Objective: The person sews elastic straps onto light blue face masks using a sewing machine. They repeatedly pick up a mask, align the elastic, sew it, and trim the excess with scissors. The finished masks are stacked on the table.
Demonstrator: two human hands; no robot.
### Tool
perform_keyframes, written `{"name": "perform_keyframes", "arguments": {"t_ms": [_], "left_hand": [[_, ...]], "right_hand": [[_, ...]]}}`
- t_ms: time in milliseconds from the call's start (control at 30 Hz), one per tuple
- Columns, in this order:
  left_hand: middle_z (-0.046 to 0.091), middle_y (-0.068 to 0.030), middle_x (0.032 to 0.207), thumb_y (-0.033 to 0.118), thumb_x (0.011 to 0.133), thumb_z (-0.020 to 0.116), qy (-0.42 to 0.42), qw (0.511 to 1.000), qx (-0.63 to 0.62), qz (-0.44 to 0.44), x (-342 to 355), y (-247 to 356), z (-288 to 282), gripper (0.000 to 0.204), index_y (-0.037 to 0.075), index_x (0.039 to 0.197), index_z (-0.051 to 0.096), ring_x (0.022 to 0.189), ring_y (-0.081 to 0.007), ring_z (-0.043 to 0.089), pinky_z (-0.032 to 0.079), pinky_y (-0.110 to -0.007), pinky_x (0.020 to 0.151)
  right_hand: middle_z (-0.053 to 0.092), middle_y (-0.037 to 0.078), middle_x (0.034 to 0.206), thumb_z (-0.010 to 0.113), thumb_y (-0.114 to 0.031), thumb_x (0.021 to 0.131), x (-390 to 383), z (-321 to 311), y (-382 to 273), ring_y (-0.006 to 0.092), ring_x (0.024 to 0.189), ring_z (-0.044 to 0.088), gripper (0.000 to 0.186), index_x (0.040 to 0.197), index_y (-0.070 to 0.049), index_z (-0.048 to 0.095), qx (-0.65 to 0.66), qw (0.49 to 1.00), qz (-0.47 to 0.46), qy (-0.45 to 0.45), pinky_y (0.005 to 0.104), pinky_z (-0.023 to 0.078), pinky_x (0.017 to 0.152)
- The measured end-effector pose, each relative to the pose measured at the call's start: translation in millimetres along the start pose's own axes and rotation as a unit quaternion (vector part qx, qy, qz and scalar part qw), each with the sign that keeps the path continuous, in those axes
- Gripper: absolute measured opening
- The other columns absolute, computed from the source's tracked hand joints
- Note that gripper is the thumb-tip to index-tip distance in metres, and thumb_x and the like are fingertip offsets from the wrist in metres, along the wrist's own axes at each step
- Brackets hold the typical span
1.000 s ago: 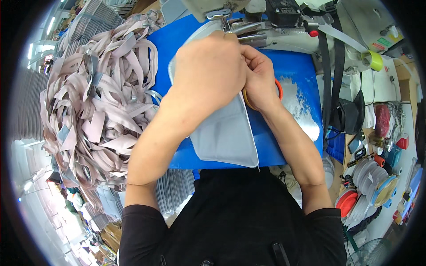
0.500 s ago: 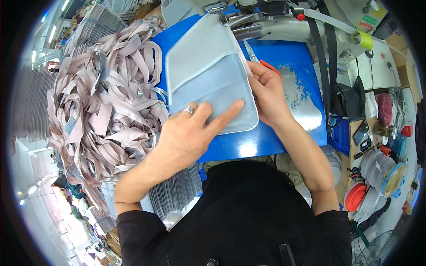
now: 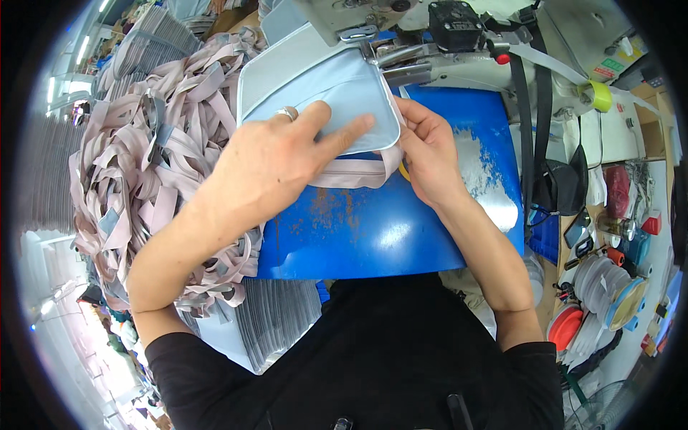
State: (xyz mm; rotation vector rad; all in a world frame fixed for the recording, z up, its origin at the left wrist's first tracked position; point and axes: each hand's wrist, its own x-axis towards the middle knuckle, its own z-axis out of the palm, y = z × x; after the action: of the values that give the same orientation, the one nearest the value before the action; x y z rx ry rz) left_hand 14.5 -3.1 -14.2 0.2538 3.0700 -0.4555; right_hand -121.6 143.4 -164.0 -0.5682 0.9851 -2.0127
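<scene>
The pale blue rounded fabric panel with its light piped edge (image 3: 322, 89) lies flat on the far part of your blue worktable (image 3: 373, 229), its far right corner tucked up against the presser foot of the grey sewing machine (image 3: 401, 54). A pinkish-grey strap (image 3: 351, 174) runs along the panel's near edge and curls up at its right corner.

Your left hand (image 3: 276, 161) lies palm down over the near edge of the panel, fingers spread and nearly straight, the index finger stretched out across the cloth toward the right corner; it presses the panel flat rather than gripping it. A silver ring (image 3: 287, 112) sits on one finger.

Your right hand (image 3: 430, 154) is at the panel's right corner, fingers curled in and pinching the edge where the strap meets the piping; how much cloth they have hold of is hidden behind the knuckles.

To your left, a big loose heap of pinkish-grey straps (image 3: 143, 165) spills over the table's edge. A black strap (image 3: 534, 93) hangs down from the machine on your right, and beyond it are stacked discs and spools in red, white and blue (image 3: 602, 294).
</scene>
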Motion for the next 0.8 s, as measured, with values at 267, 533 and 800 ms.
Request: {"name": "perform_keyframes", "arguments": {"t_ms": [267, 533, 800], "left_hand": [[0.059, -0.0083, 0.099, 0.004, 0.082, 0.069, 0.02, 0.999, 0.038, 0.023, 26.8, -45.0, 10.2, 0.068, 0.029, 0.144, 0.062, 0.071, -0.025, 0.068, 0.057, -0.037, 0.062], [0.068, -0.0118, 0.102, 0.007, 0.083, 0.069, 0.067, 0.995, 0.068, 0.042, 42.8, -54.5, 11.7, 0.048, 0.016, 0.13, 0.073, 0.071, -0.0259, 0.072, 0.057, -0.038, 0.063], [0.067, -0.0103, 0.094, 0.007, 0.081, 0.068, 0.07, 0.996, 0.05, -0.03, 46.1, -24.4, 14.8, 0.047, 0.012, 0.127, 0.072, 0.067, -0.0274, 0.071, 0.057, -0.037, 0.06]], "right_hand": [[0.073, 0.009, 0.111, 0.067, -0.013, 0.1, 33.8, 2.9, 9.0, 0.0116, 0.089, 0.07, 0.035, 0.131, 0.003, 0.063, -0.009, 0.999, -0.034, 0.019, 0.0283, 0.061, 0.078], [0.074, 0.009, 0.104, 0.067, -0.014, 0.101, 38.8, 6.4, 13.1, 0.0109, 0.086, 0.07, 0.025, 0.12, 0.002, 0.067, -0.027, 0.997, -0.04, 0.054, 0.0292, 0.062, 0.075], [0.074, 0.009, 0.105, 0.066, -0.012, 0.102, 41.7, 4.3, 14.4, 0.0114, 0.087, 0.07, 0.026, 0.123, 0.003, 0.066, -0.03, 0.998, -0.044, 0.045, 0.0292, 0.062, 0.076]]}}
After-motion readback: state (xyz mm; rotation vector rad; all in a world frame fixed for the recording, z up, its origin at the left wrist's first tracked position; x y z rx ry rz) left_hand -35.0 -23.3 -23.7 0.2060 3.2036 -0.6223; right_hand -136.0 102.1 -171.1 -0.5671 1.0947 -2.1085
